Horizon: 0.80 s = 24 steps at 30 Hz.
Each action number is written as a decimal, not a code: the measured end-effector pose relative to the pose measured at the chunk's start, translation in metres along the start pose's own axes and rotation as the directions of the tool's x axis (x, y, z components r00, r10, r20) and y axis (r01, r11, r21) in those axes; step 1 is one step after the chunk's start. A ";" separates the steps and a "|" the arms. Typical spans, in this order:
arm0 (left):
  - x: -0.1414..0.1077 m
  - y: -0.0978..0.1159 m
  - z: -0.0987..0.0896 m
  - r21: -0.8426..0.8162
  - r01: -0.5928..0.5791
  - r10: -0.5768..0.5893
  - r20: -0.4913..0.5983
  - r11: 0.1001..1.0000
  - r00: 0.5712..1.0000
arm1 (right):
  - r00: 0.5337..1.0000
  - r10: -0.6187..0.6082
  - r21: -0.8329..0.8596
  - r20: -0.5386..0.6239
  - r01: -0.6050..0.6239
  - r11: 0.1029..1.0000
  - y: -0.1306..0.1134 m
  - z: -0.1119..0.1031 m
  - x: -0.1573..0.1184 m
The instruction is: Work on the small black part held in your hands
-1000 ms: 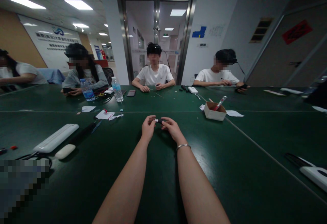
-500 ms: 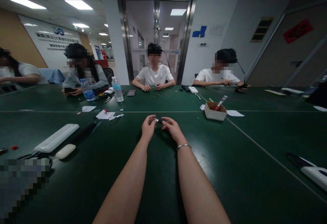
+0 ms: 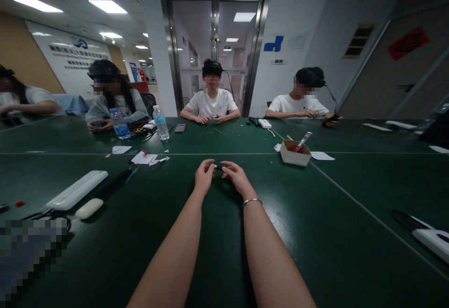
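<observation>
Over the green table, my left hand (image 3: 204,174) and my right hand (image 3: 236,175) face each other, fingertips nearly meeting. Between them they hold a small black stick with a silver end (image 3: 219,167); its exact kind is too small to make out. My left thumb and fingers pinch the silver end. On the dark end, the right thumb and fingertips are closed. A silver bangle (image 3: 252,201) circles my right wrist.
An open cardboard box (image 3: 295,156) with a red-and-clear item in it stands right of my hands. White paper scraps (image 3: 143,157) lie to the left, near a long white device (image 3: 77,190). Two water bottles (image 3: 161,123) stand farther back. Several people sit across the table.
Less of the stick's silver end shows between my fingers than before. Both my hands stay in nearly the same place. The person opposite has shifted a hand slightly.
</observation>
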<state>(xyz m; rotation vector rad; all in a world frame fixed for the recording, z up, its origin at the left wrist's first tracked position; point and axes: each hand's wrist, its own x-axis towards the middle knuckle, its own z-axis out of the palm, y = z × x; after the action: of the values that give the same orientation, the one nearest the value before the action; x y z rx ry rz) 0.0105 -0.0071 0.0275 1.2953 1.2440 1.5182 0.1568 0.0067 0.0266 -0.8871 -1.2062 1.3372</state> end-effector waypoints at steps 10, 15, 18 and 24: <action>0.003 -0.005 0.002 -0.063 0.012 -0.013 -0.008 0.998 1.000 | 1.000 -0.006 0.001 -0.020 0.006 1.000 -0.002 0.001 -0.001; 0.003 -0.005 0.002 -0.059 0.019 -0.019 0.003 0.998 1.000 | 1.000 -0.001 -0.001 -0.003 0.001 1.000 -0.002 0.001 -0.001; 0.001 -0.003 0.000 -0.016 0.021 -0.021 -0.007 1.000 1.000 | 1.000 -0.004 0.002 0.006 0.004 1.000 -0.002 0.001 -0.001; -0.001 0.000 -0.002 0.064 -0.019 0.020 -0.011 0.998 1.000 | 1.000 -0.008 -0.016 0.018 0.008 1.000 0.000 0.000 0.000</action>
<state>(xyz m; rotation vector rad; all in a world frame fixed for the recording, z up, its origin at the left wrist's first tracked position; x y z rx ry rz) 0.0087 -0.0087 0.0271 1.3453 1.3002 1.5126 0.1570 0.0066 0.0262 -0.8827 -1.2349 1.3328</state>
